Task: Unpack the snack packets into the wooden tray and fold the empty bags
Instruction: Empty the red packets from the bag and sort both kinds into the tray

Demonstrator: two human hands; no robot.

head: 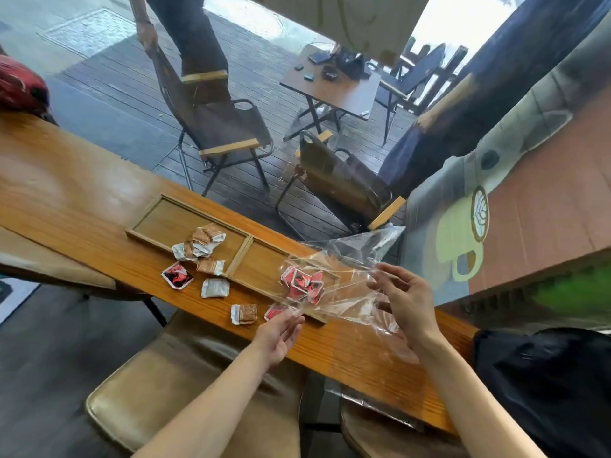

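Lying crumpled across the right compartment of the wooden tray (243,256), the clear plastic bag (344,259) is touched near its mouth by the right hand (405,299), whose fingers are spread and relaxed; no firm pinch can be made out. The left hand (281,335) is held loosely spread, palm up, beside a red packet (274,313) at the bag's near corner. Red packets (302,282) are clustered in the right compartment, seemingly under the film, brown ones (200,242) in the left, and several are strewn on the table (66,206). The film is judged thin, light, limp and slippery; it is best pinched at two corners and flattened before folding.
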